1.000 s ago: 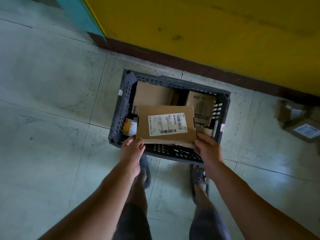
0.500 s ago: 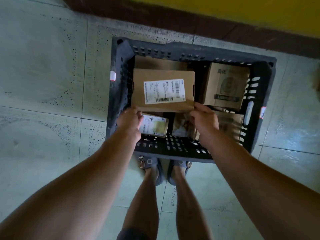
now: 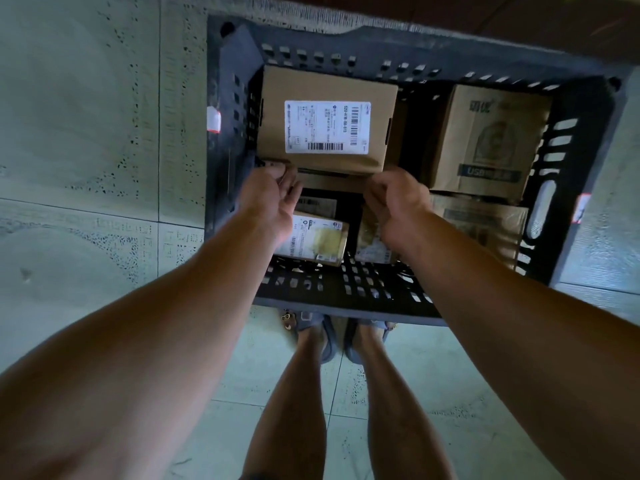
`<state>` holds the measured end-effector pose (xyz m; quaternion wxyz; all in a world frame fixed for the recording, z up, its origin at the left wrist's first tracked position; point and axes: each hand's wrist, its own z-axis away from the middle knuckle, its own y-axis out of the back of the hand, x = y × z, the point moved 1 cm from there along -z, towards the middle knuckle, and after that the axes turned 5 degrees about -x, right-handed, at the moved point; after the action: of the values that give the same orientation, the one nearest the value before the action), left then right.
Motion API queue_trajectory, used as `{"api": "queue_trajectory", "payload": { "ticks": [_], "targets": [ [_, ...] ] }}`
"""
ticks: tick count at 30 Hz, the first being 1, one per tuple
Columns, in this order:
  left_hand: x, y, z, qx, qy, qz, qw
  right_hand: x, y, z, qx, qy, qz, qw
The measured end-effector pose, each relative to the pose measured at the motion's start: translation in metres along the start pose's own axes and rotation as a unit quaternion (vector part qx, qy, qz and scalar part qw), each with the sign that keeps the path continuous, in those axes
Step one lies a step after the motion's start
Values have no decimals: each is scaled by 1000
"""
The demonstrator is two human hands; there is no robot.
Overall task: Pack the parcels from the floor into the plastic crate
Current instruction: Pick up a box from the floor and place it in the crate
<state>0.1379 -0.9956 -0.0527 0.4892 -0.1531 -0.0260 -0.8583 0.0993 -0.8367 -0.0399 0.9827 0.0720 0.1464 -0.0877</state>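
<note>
Two hands hold one labelled box [image 3: 325, 123] in the crate's [image 3: 346, 303] far-left corner. Your left hand [image 3: 273, 199] curls round the box's near-left corner, and your right hand [image 3: 394, 199] pinches its near-right corner. Over in the far-right corner stands a printed box [image 3: 488, 140].

pale speckled tiled floor [image 3: 86, 133], dark baseboard [image 3: 519, 15] beyond.

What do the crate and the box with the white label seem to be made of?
The crate: likely hard plastic, dark grey, matte, with moulded slotted walls. The box: probably brown cardboard, matte, with folded edges; its label looks like printed paper.
</note>
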Motion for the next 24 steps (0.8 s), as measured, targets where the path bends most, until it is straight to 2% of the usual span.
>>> {"api": "queue_trajectory", "payload": {
  "ticks": [3, 8, 14, 21, 24],
  "targets": [
    [2, -4, 15, 1, 0, -30, 1000, -4, 5, 11, -11, 1, -8, 1000],
    [-2, -9, 63, -44, 0, -116, 992, -11, 28, 54, -27, 4, -24, 999],
    [-27, -34, 131, -98, 30, -215, 971, -19, 95, 121, -61, 25, -96, 993],
    [-83, -90, 209, -186, 39, -323, 927, -13, 190, 178, -20, 69, -148, 986],
    [-110, -114, 239, -201, 49, -322, 924, -9, 231, 197, 9, 77, -187, 979]
  ]
}}
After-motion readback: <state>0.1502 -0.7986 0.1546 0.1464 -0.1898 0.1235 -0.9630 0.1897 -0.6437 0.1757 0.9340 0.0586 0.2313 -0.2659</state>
